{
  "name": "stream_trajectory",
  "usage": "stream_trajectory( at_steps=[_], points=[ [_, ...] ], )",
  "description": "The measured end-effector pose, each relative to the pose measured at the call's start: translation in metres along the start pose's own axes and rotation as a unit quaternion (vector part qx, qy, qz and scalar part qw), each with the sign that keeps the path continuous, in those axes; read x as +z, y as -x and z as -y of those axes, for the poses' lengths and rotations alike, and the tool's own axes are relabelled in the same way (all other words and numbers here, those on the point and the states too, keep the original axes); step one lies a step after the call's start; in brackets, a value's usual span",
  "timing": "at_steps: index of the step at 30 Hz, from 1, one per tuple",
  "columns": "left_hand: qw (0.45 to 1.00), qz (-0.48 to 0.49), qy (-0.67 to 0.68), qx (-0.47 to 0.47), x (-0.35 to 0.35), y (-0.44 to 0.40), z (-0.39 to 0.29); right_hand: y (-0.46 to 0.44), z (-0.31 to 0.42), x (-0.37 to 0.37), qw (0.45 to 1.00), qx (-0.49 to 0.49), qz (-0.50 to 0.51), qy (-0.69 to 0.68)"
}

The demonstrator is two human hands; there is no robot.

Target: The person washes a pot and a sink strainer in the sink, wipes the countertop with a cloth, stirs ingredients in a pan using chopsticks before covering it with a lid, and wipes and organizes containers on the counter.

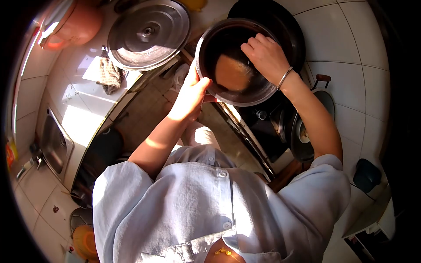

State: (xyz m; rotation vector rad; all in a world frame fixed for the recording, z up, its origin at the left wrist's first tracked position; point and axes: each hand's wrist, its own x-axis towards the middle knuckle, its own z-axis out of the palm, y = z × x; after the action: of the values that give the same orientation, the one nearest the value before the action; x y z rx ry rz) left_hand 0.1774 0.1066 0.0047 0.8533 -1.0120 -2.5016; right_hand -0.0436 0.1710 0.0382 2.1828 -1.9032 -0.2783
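Note:
My left hand [191,94] grips the near left rim of a round, deep metal basin [267,94], with the thumb on the edge and the fingers underneath. The basin is tilted, its open side facing me. A brownish, light patch shows on its dark inside; I cannot tell whether it is contents or a reflection. My right hand [265,53], with a bangle on the wrist, is over the basin's far right part. Its fingers are curled closed, and whatever they may hold is hidden.
Behind the basin is a large black pan [291,26]. A round metal lid [149,33] lies on the left counter, beside a checked cloth [109,75]. A wok [326,103] containing a bowl stands right, near the stove [261,115]. The sink [56,140] is far left.

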Motion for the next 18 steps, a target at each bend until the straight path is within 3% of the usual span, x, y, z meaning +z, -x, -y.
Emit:
stream_trajectory(
  at_steps=[5,8,11,18],
  points=[
    [1.0,-0.005,-0.008,0.003,-0.008,0.0,0.003,-0.005,-0.001,0.008,0.981,0.045,-0.024,-0.189],
    [1.0,-0.007,-0.012,0.002,-0.007,0.001,-0.001,-0.007,-0.007,0.001,0.973,0.013,-0.018,-0.23],
    [1.0,0.002,-0.006,0.008,-0.007,0.001,-0.002,-0.01,-0.001,-0.016,0.968,0.029,0.035,-0.245],
    [1.0,-0.005,-0.002,0.008,-0.008,0.004,0.001,-0.024,0.0,-0.001,0.974,0.014,0.029,-0.225]
  ],
)
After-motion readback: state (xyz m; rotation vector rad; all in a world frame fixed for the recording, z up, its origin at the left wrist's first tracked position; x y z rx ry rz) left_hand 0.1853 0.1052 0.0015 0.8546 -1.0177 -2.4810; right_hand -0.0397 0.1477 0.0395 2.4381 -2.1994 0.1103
